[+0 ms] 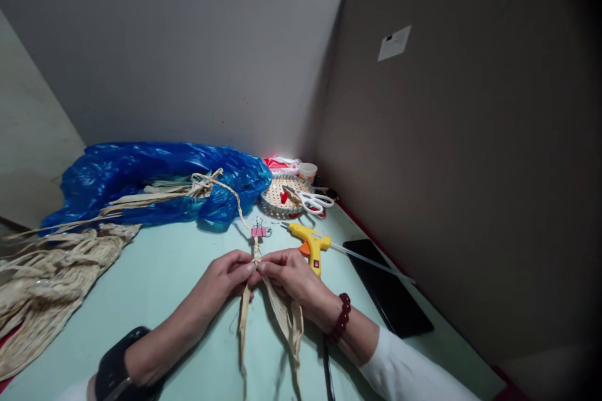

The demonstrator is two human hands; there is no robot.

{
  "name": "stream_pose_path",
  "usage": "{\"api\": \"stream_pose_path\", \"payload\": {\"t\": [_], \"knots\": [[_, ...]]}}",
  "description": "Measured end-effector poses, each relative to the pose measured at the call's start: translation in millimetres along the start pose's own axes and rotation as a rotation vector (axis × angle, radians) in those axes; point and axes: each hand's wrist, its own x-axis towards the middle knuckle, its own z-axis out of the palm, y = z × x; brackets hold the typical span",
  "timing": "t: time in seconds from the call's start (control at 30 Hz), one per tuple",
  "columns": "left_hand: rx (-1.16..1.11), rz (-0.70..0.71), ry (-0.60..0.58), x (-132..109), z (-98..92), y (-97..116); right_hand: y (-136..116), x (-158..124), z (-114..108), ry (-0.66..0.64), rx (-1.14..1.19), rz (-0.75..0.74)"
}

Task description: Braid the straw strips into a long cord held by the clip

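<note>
In hands (pixel 228 272) (pixel 297 277), flat, papery strips (pixel 281 313); knobbly braid (pixel 256 250)

Fibre strips (pixel 281 313) are held before a binder clip (pixel 258 232) on the surface (pixel 160 257), behind which clip a plastic bag (pixel 117 166) is set leftward and scissors (pixel 303 196) are rested on a basket (pixel 271 199) rightward, while a glue gun (pixel 313 240) is placed between clip and slab (pixel 390 294).

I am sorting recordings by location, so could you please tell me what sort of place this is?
Probably a small handicraft workplace, at a table: the yellow glue gun, the white-handled scissors and the long pale strips of plant-like material suggest it.
</note>
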Motion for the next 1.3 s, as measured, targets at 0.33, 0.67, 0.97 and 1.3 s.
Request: {"api": "stream_pose_path", "payload": {"t": [0.33,0.67,0.97,1.3], "knots": [[-0.122,-0.11,-0.089,4,7.3,-8,0,-3,-4,0.023,-0.355,-0.115],[-0.006,0.004,0.087,7,7.0,-14,-5,-18,11,0.225,-1.016,-0.255],[-0.167,-0.122,-0.031,6,4.9,-21,11,-26,31,0.117,-1.127,-0.387],[-0.226,-0.113,-0.106,3,1.7,-17,-8,-11,7,0.217,-0.638,-0.188]]}}
